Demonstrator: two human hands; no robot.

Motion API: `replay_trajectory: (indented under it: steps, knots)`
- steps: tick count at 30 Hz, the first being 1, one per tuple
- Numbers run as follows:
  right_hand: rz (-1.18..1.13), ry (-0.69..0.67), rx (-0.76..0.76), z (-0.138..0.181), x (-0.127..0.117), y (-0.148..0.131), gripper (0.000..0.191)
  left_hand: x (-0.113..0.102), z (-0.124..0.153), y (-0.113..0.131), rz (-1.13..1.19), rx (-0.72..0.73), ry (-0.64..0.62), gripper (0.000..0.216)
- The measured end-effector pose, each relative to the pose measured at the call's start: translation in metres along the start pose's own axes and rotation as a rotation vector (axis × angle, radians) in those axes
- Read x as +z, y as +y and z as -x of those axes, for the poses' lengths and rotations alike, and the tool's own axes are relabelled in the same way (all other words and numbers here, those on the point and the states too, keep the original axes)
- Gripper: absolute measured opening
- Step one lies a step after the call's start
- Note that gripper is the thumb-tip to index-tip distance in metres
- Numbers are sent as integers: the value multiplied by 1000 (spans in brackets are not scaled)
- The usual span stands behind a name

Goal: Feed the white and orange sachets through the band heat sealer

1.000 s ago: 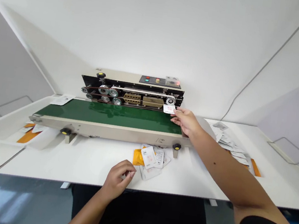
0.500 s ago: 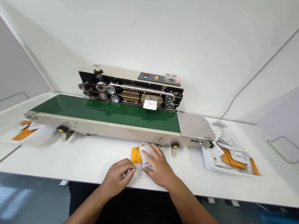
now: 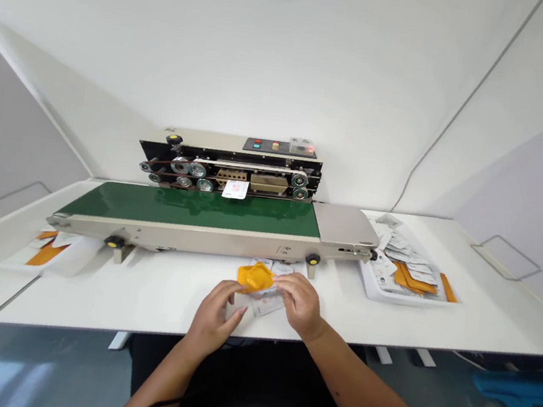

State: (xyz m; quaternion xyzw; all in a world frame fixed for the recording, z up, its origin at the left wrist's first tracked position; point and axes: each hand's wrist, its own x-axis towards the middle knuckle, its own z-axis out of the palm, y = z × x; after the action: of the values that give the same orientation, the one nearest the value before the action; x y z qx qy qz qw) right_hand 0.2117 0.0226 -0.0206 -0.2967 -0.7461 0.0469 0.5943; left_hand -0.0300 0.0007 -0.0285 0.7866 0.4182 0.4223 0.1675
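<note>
Both hands meet over a small heap of sachets (image 3: 265,304) at the table's near edge, just in front of the sealing machine (image 3: 228,169). My left hand (image 3: 214,317) and my right hand (image 3: 298,303) each pinch an end of an orange sachet (image 3: 255,277), lifted slightly above the heap. A white sachet (image 3: 235,189) rides the green conveyor belt (image 3: 190,209) under the machine's sealing head, near the belt's middle.
A pile of white and orange sachets (image 3: 406,271) lies on the table right of the conveyor. At the left end a white tray (image 3: 3,245) holds a few sachets. A white table (image 3: 461,324) carries everything; a blue object (image 3: 522,394) stands on the floor at right.
My right hand left the white sachet at the machine's right end and came back to the heap. Both hands took up the orange sachet. The white sachet travelled left along the belt.
</note>
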Motion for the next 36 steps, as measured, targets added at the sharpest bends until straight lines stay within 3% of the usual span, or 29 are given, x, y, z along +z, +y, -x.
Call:
replay_trajectory:
  steps: [2, 6, 8, 11, 15, 20, 23, 27, 29, 32, 36]
  knots:
    - [-77, -55, -25, 0, 0, -4, 19, 1, -1, -1, 6, -4, -51, 45]
    - [-119, -177, -40, -2, 4, -8, 20, 0, -3, -1, 30, 95, -173, 11]
    - [-96, -246, -26, -3, 4, -6, 22, -1, -3, -1, 60, 78, -131, 20]
    - [4, -454, 9, -2, 5, -2, 30, -5, -3, 0, 88, -13, -67, 21]
    - [110, -714, 83, -6, 6, -4, 31, -6, -2, 0, 78, -52, -87, 19]
    - [49, -878, 212, -45, -15, -11, 28, -4, 4, -5, 100, -76, -38, 15]
    - [-92, -671, 503, -83, -43, 5, 25, -4, 7, -8, 189, -106, 36, 18]
    - [-270, -78, 874, -131, -75, 50, 30, -4, 8, -7, 237, -120, 44, 18]
    - [-399, 77, 958, -148, -84, 70, 30, -4, 8, -7, 233, -102, 37, 17]
    - [-584, 69, 1065, -162, -90, 87, 23, -5, 8, -7, 223, -81, 27, 15]
    - [-656, 33, 1175, -172, -83, 94, 13, -6, 7, -6, 198, -81, 16, 14]
